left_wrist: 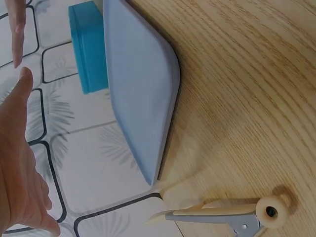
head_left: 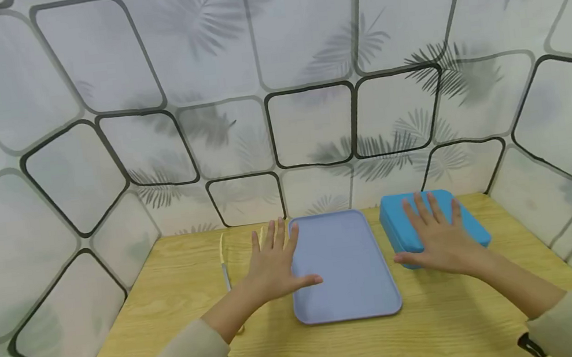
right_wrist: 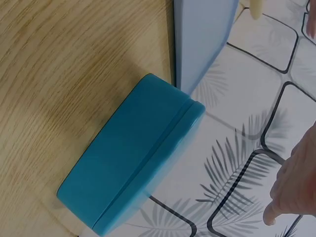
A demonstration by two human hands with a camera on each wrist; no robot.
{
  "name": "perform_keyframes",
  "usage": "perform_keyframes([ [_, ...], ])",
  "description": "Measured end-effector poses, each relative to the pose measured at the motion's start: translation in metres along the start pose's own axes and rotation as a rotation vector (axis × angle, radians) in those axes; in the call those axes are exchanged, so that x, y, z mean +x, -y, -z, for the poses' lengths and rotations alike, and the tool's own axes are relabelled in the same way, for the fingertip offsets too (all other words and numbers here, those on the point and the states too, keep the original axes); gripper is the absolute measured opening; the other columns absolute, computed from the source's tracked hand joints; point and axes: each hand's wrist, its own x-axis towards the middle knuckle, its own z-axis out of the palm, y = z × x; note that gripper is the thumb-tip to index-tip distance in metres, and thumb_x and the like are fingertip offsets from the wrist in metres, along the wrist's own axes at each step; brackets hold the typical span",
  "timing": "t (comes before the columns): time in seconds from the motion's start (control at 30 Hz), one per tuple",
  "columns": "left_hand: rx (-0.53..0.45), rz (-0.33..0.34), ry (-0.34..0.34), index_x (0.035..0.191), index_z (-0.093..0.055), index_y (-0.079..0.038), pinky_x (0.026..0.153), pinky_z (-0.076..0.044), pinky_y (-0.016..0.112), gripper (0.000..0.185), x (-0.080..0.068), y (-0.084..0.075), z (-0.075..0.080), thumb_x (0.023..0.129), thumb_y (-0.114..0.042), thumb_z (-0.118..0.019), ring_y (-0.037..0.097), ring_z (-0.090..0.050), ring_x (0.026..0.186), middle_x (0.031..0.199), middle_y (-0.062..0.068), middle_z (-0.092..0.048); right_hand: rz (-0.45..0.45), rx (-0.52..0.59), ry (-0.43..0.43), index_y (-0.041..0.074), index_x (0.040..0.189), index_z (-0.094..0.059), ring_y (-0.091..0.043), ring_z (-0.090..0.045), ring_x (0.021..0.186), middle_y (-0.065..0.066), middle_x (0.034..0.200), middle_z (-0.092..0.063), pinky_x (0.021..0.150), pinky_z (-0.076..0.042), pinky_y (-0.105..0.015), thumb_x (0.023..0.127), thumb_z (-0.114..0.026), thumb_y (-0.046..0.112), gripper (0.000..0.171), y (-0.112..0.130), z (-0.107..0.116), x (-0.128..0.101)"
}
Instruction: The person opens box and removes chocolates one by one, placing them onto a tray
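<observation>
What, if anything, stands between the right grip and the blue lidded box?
Nothing visible does. The head view shows the right grip spread over the blue lidded box, and the right wrist view shows a clear gap between them. The lavender tray lies to the box's left, out of the way.

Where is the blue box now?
In the head view, the blue box is on the table, right of the tray, partly behind the right hand.

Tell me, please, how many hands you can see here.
2: in the head view, the left hand overlaps the left edge of the lavender tray, and the right hand the blue lidded box.
</observation>
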Motion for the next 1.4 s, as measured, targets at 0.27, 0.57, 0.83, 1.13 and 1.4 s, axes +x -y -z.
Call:
perform_keyframes([
  [0.27, -0.026, -0.014, 0.012, 0.153, -0.006, -0.015, 0.109, -0.004, 0.066, 0.109, 0.007, -0.006, -0.009, 0.075, -0.081, -0.045, 0.035, 0.000, 0.145, 0.157, 0.018, -0.002, -0.055, 0.024, 0.009, -0.001, 0.150, 0.000, -0.054, 0.010, 0.136, -0.031, 0.152, 0.008, 0.101, 0.012, -0.072, 0.080, -0.054, 0.069, 0.113, -0.013, 0.000, 0.001],
  [0.57, -0.017, 0.009, 0.014, 0.153, -0.004, -0.016, 0.109, -0.004, 0.066, 0.109, 0.025, -0.015, -0.014, 0.076, -0.083, -0.040, 0.034, 0.003, 0.145, 0.157, 0.019, 0.002, -0.081, -0.026, -0.009, -0.002, 0.150, -0.003, -0.054, 0.009, 0.136, -0.033, 0.152, 0.004, 0.100, 0.012, -0.073, 0.078, -0.054, 0.072, 0.115, -0.027, -0.007, 0.004],
  [0.83, -0.026, 0.054, 0.004, 0.153, -0.005, -0.017, 0.110, -0.004, 0.066, 0.111, 0.047, -0.021, -0.013, 0.073, -0.084, -0.042, 0.034, 0.002, 0.145, 0.157, 0.019, -0.002, -0.127, -0.050, 0.028, -0.002, 0.150, -0.002, -0.056, 0.005, 0.136, -0.036, 0.150, -0.001, 0.099, 0.013, -0.074, 0.079, -0.050, 0.074, 0.115, -0.043, -0.004, 0.010],
  [1.13, -0.101, 0.107, 0.030, 0.153, -0.002, -0.016, 0.111, -0.003, 0.064, 0.112, 0.064, -0.035, -0.016, 0.073, -0.084, -0.043, 0.034, -0.001, 0.145, 0.157, 0.019, -0.003, -0.203, 0.016, 0.082, -0.003, 0.149, 0.005, -0.057, 0.013, 0.134, -0.039, 0.148, 0.004, 0.096, 0.020, -0.073, 0.081, -0.047, 0.074, 0.115, -0.067, -0.002, 0.017],
  [1.4, -0.194, 0.144, 0.038, 0.153, 0.003, -0.018, 0.112, -0.003, 0.062, 0.113, 0.077, -0.051, -0.024, 0.073, -0.084, -0.043, 0.030, 0.003, 0.145, 0.158, 0.015, 0.003, -0.251, -0.021, 0.084, -0.004, 0.148, 0.007, -0.059, 0.013, 0.132, -0.041, 0.147, 0.005, 0.095, 0.015, -0.075, 0.080, -0.044, 0.077, 0.117, -0.091, -0.009, 0.021],
])
